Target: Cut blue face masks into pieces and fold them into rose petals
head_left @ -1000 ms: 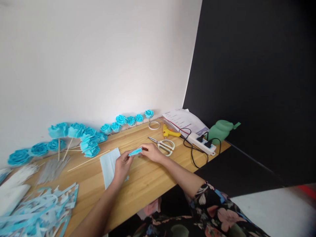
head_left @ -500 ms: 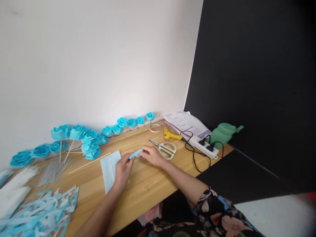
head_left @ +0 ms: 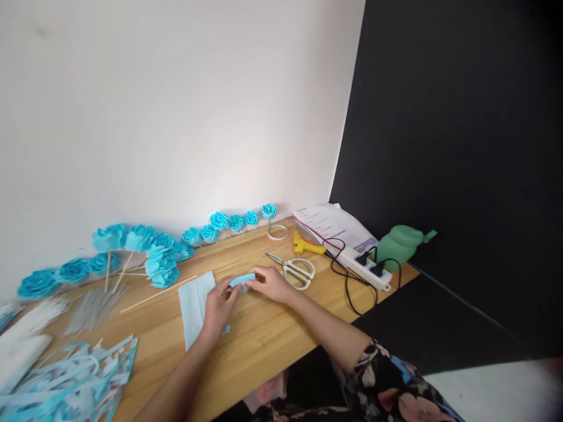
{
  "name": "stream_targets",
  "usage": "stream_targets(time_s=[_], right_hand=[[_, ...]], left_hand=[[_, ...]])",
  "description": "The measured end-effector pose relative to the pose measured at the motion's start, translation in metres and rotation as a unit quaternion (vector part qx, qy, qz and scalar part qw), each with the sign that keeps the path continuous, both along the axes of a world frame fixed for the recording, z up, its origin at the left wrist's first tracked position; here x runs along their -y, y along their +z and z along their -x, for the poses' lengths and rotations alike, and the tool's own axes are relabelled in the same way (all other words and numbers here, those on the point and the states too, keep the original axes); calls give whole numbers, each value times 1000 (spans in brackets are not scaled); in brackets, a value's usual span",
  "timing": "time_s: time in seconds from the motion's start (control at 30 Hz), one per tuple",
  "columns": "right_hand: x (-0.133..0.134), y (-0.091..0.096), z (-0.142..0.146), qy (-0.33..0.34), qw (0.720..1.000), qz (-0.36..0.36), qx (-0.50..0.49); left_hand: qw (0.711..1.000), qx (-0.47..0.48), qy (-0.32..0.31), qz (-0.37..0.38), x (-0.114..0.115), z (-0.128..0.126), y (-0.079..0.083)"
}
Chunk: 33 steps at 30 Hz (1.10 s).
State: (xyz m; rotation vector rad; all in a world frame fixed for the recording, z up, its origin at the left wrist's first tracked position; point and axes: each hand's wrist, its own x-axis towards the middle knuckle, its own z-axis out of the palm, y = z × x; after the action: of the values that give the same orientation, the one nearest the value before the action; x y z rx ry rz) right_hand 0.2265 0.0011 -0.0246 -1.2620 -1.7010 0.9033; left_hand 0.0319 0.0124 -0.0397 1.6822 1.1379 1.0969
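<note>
Between my two hands is a small folded piece of light blue fabric (head_left: pixel 242 279), with a brighter blue upper edge. My left hand (head_left: pixel 219 303) pinches its left end, and my right hand (head_left: pixel 271 283) pinches the right end. Under and beside my left wrist lies a flat pale blue face mask sheet (head_left: pixel 193 305), partly covered by that hand. Just beyond my right hand rest scissors with white handles (head_left: pixel 299 273), their blades pointing left. A yellow glue gun (head_left: pixel 308 245) lies behind the scissors.
Blue fabric flowers (head_left: pixel 160 258), some on sticks, line the wall. Blue strips (head_left: pixel 65 381) heap at the front left, near grey wires (head_left: pixel 94 308). A tape roll (head_left: pixel 277 232), papers (head_left: pixel 334 225), a corded power strip (head_left: pixel 365 266) and a green container (head_left: pixel 399 246) stand right.
The fabric piece is now held flatter and shows more of its pale side below the blue edge. Both hands stay at nearly the same place. The view has shifted slightly.
</note>
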Motion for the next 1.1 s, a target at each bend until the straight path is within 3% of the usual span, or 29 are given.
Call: stream_targets(time_s=[0.2, 0.5, 1.1], right_hand=[[1, 1, 1, 12, 1000, 4, 24], [-5, -9, -2, 12, 1000, -22, 19], [-7, -9, 0, 12, 999, -49, 14]], left_hand=[[999, -39, 2, 32, 0, 0, 1], [995, 47, -26, 90, -3, 0, 2], [993, 66, -25, 91, -4, 1, 3]])
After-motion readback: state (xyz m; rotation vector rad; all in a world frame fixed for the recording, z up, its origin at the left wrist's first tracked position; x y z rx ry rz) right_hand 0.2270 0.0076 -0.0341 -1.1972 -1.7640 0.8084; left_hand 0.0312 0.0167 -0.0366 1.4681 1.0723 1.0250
